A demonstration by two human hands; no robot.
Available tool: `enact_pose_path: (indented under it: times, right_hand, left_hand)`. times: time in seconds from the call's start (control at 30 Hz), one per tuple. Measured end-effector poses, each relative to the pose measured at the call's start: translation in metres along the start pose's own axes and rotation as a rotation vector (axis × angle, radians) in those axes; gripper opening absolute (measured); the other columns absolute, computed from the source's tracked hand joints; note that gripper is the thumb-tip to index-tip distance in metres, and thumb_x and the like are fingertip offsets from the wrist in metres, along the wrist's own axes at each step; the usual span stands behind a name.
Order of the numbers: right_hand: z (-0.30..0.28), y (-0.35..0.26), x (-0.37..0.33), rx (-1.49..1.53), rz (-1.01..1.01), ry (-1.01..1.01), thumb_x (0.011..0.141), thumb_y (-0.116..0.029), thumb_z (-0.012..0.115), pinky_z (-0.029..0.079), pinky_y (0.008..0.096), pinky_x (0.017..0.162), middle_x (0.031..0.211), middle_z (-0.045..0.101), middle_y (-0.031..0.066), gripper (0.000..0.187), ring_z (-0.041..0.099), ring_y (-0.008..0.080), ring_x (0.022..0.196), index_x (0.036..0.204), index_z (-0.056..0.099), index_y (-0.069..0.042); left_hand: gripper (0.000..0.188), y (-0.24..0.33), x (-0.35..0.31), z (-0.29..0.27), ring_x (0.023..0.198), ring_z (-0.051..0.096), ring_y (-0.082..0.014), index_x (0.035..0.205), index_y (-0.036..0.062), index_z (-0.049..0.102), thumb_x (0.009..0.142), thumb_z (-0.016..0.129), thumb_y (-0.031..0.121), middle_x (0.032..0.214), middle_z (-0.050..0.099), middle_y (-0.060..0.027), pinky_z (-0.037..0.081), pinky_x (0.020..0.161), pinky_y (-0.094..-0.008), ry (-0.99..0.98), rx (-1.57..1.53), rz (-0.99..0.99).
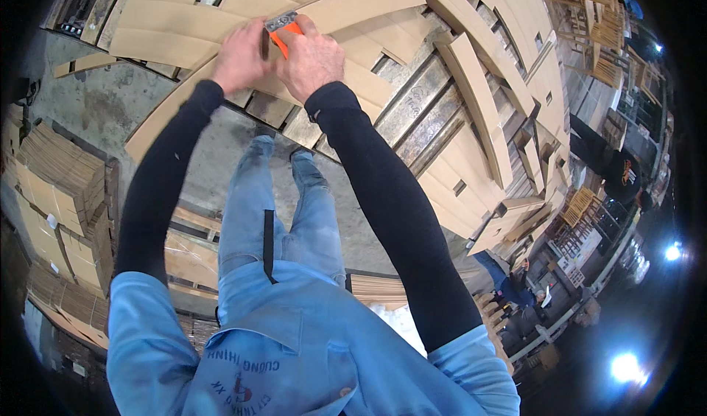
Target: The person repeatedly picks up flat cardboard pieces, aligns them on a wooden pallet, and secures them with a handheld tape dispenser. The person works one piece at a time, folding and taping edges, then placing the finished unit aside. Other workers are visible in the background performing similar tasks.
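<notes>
My right hand (315, 61) is closed round a hand tool (283, 31) with an orange body and a grey metal end; its exact kind is hard to make out. Right beside it, my left hand (241, 58) has its fingers bent at a long brown cardboard strip (175, 108). That strip runs from the lower left up behind the hands. Another stretch of cardboard strip (361, 5) curves off to the right from the tool; whether both are one piece is hidden by my hands. Flat cardboard sheets (166, 22) with small rectangular cutouts lie beneath.
Wooden slats (423, 103) show between the sheets. More cardboard strips (471, 99) lie to the right. Stacks of folded cardboard (62, 173) stand on the left. Wooden chairs (607, 36) and a person in dark clothes (622, 173) are at the far right; another person (515, 287) is lower down.
</notes>
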State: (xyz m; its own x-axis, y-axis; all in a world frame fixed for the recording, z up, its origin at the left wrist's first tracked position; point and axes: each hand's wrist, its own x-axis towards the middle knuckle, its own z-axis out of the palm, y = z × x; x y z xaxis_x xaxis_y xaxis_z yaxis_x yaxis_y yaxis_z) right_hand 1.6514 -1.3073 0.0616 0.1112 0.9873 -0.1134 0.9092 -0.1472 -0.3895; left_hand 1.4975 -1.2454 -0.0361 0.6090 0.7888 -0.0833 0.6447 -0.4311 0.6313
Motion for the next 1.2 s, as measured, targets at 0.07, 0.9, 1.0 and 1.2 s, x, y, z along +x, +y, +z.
enact_pose_path:
  times: [0.07,0.9,1.0,1.2]
  right_hand:
    - [-0.001,-0.001,0.002,0.014,0.002,-0.019,0.072,-0.015,0.072,0.059,0.0458,0.075,0.129,0.060,0.0144,0.035,0.071,0.0378,0.084,0.107,0.074,-0.015]
    - [0.018,0.011,-0.032,-0.236,0.050,-0.291,0.081,-0.015,0.064,0.060,0.0440,0.075,0.104,0.067,0.0166,0.027,0.072,0.0344,0.089,0.105,0.072,-0.004]
    - [0.016,0.024,-0.045,-0.094,0.074,-0.262,0.082,-0.015,0.064,0.058,0.0453,0.080,0.105,0.067,0.0177,0.023,0.070,0.0368,0.093,0.101,0.071,-0.005]
    - [-0.021,0.066,-0.151,0.214,0.173,-0.185,0.080,-0.017,0.067,0.055,0.0438,0.090,0.131,0.063,0.0139,0.048,0.066,0.0354,0.109,0.127,0.068,-0.026]
  left_hand:
    - [0.058,0.009,-0.013,0.014,0.126,0.052,-0.0278,0.124,0.0071,0.050,0.079,0.077,0.032,0.141,0.052,-0.0099,0.039,0.101,-0.0469,0.165,0.299,0.023]
    - [0.051,0.028,0.022,0.034,0.130,0.048,-0.0290,0.119,0.0156,0.059,0.081,0.073,0.047,0.147,0.046,-0.0107,0.041,0.101,-0.0494,0.147,0.544,0.156]
    - [0.043,0.055,0.033,0.032,0.128,0.050,-0.0325,0.126,0.0215,0.060,0.086,0.068,0.032,0.142,0.052,-0.0129,0.040,0.100,-0.0545,-0.066,0.551,-0.067]
    - [0.033,0.046,0.023,0.057,0.120,0.057,-0.0389,0.127,0.0173,0.061,0.096,0.055,0.027,0.134,0.055,-0.0234,0.045,0.099,-0.0542,-0.004,0.630,-0.109]
